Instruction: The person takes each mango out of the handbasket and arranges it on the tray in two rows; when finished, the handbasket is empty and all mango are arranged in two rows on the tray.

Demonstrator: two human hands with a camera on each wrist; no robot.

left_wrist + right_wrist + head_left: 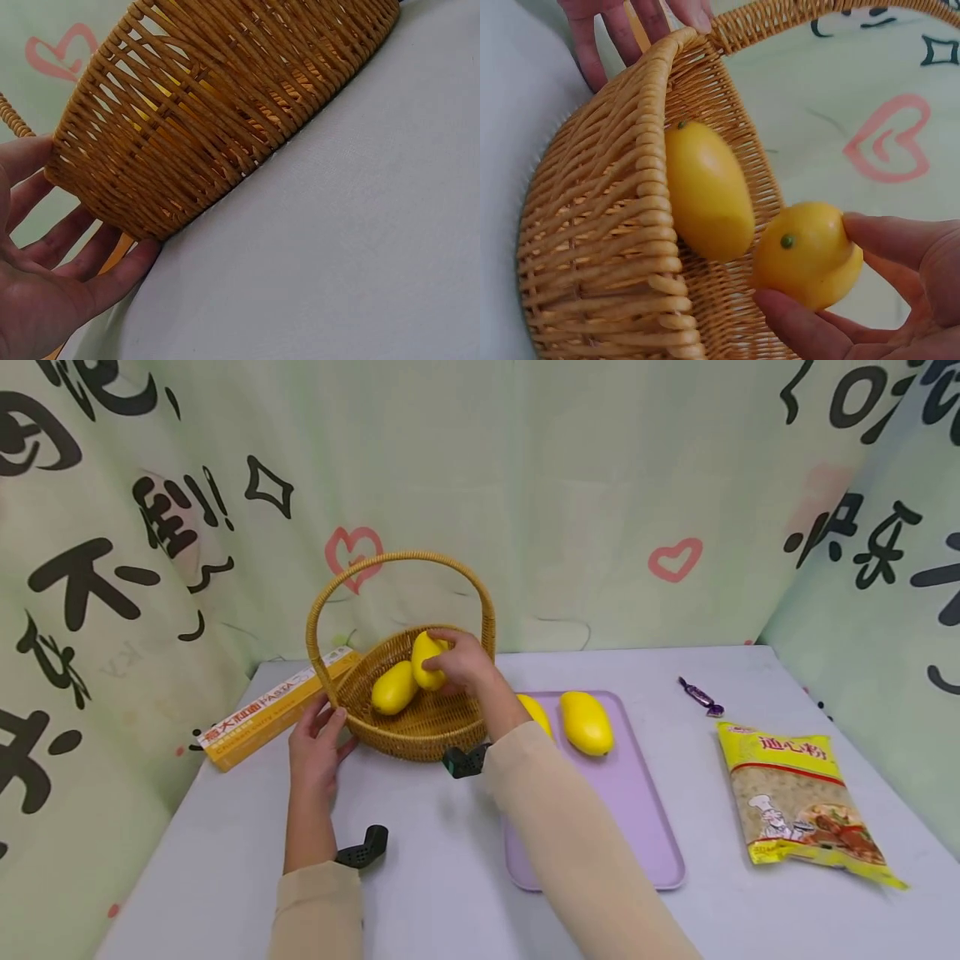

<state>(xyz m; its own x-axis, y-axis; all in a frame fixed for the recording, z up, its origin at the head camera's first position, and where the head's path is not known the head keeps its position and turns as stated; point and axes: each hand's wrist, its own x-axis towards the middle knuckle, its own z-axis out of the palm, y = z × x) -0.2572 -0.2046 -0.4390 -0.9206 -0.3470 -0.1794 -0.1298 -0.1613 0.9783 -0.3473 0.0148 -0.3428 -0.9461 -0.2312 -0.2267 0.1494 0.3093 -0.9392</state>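
Observation:
A yellow mango (427,662) is pinched between the thumb and fingers of my right hand (467,664), over the inside of a wicker basket (420,747). A second mango (393,688) lies in the basket, close beside the held one; in the right wrist view the held mango (808,251) shows its green stem end. My left hand (315,752) touches the basket's left end from outside. In the left wrist view its spread fingers (64,236) lie against the weave, from rim to base.
A lilac tray (637,827) carries a mango (587,723) and another mango (534,713) partly hidden by my right arm. Left of the basket lies a long pasta box (262,714). At the right are a wrapped candy (701,697) and a yellow-ended pasta bag (806,802).

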